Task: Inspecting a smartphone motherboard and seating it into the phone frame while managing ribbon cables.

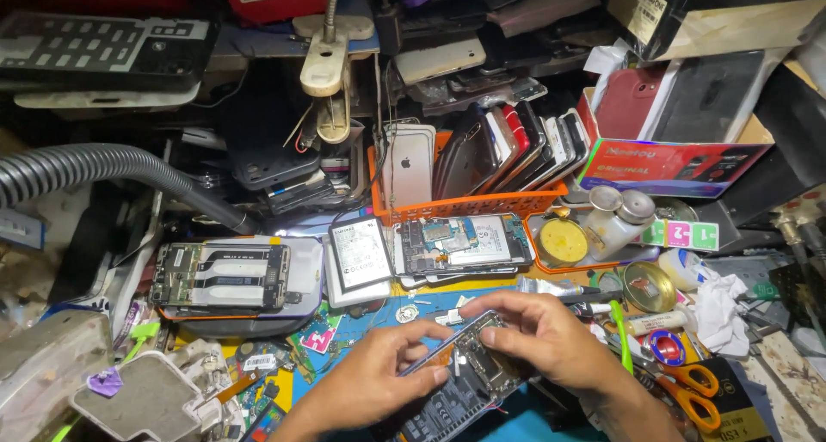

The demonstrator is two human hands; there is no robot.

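Observation:
My left hand (379, 375) and my right hand (538, 334) meet near the bench's front edge, both gripping an opened phone (469, 365) with its back removed. The phone is tilted on its long edge, showing its circuit board and inner frame. My left fingers pinch its lower left side; my right fingers hold its upper end and right edge. Its lower part hangs in front of the blue mat (430, 303).
Two more opened phones (222, 276) (460, 242) and a loose battery (360, 253) lie behind my hands. An orange basket (469, 204) holds several phones upright. A grey hose (103, 168) runs at left. Orange scissors (688, 389), bottles (615, 220) and tins (647, 285) crowd the right.

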